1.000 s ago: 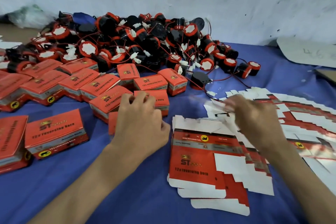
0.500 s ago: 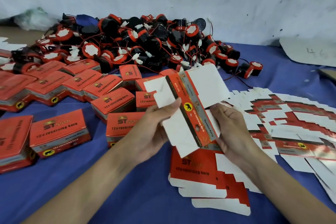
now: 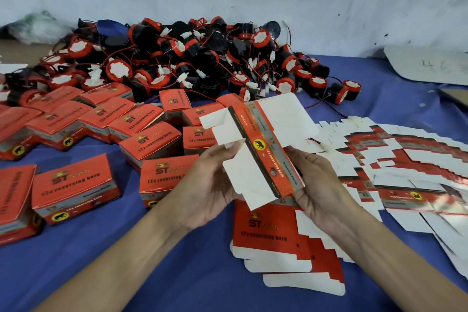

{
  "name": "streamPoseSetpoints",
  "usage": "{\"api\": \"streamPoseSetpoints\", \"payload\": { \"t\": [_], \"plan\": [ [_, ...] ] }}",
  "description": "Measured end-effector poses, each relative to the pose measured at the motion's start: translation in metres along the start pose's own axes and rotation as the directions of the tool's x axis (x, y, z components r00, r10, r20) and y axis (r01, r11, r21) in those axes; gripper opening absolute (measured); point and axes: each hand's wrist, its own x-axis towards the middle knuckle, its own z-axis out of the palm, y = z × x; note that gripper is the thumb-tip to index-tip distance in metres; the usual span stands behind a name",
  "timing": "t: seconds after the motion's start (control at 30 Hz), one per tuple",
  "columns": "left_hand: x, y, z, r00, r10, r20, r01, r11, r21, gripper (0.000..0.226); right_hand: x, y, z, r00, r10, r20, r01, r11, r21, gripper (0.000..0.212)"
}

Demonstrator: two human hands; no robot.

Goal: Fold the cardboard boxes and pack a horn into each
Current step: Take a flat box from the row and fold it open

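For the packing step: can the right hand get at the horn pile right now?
Not straight away, probably: the right hand grips the unfolded box with the left hand. Once freed, nothing seems to block its way to the horn pile.

Half-opened red box blank (image 3: 263, 149) tilted in mid-air (white inside showing), flat blanks (image 3: 417, 157) fanned at right, closed boxes (image 3: 73, 185) at left, black-and-red horns (image 3: 192, 58) heaped behind.

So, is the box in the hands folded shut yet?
Not yet. The box is only partly opened: its white flaps stick out unfolded, held between the left hand and right hand.
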Motion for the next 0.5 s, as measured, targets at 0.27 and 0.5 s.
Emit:
{"api": "streamPoseSetpoints", "payload": {
  "t": [0.27,0.5],
  "plan": [
    [0.001,-0.004,0.006,0.993,0.101,-0.064,-0.086,0.974,0.209,0.018,-0.005,0.004,0.002,0.995,-0.091,-0.028,0.078,0.953,-0.292,0.037],
    [0.003,0.013,0.009,0.975,0.215,0.059,-0.215,0.836,0.504,0.002,0.006,-0.041,-0.027,0.810,-0.565,-0.158,0.369,0.700,-0.611,0.027]
  ]
}}
